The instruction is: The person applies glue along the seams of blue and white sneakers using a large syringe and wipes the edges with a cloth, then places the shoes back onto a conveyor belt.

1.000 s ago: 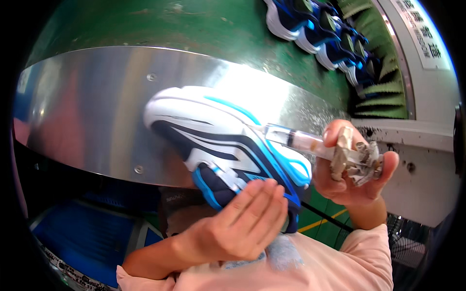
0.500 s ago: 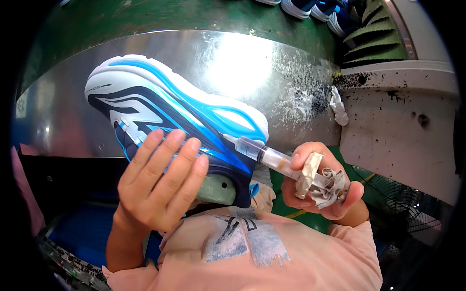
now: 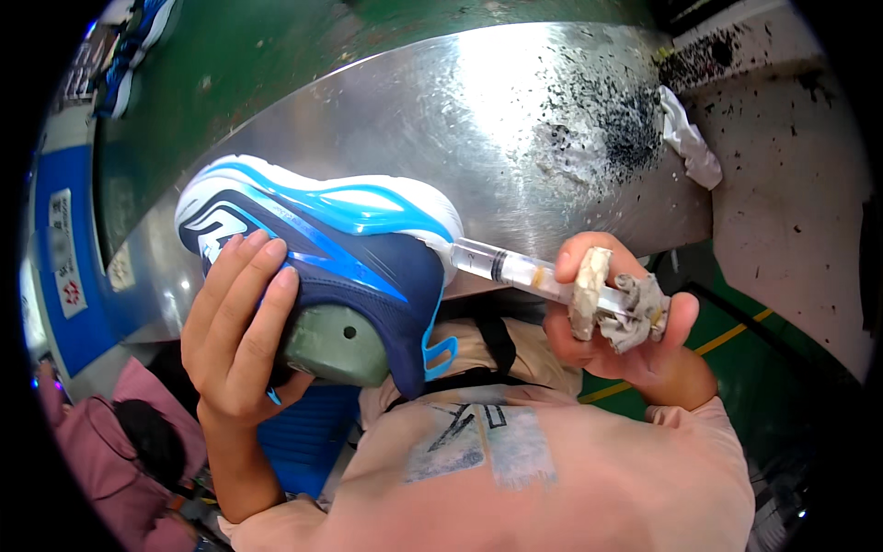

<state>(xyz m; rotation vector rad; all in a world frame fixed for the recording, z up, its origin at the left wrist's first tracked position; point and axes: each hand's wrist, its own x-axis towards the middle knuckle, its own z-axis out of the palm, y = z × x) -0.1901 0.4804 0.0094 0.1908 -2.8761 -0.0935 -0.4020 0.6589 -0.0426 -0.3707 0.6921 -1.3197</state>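
A navy, white and bright-blue sports shoe (image 3: 340,262) lies tilted on its side, sole edge facing away from me, toe to the left. Inside its opening sits a green shoe last (image 3: 336,345) with a small round hole. My left hand (image 3: 239,322) grips the shoe's upper near the laces, fingers over the side and thumb partly hidden. In my right hand (image 3: 639,368) is a clear syringe (image 3: 524,273), its flange and plunger end wrapped in crumpled whitish material. The syringe's tip meets the seam between sole and upper at the heel; the exact tip is hard to make out.
The shoe is over the near edge of a shiny metal table (image 3: 386,120). Dark residue speckles its right side, beside a crumpled white scrap (image 3: 688,143). Beyond lies a green surface (image 3: 276,55) with more shoes (image 3: 120,74) at far left. Someone in pink (image 3: 101,460) is at lower left.
The shoe has turned and come nearer to me, its heel shifting left. My left hand has moved left and closed round the upper. The syringe tip has moved along to the heel's back.
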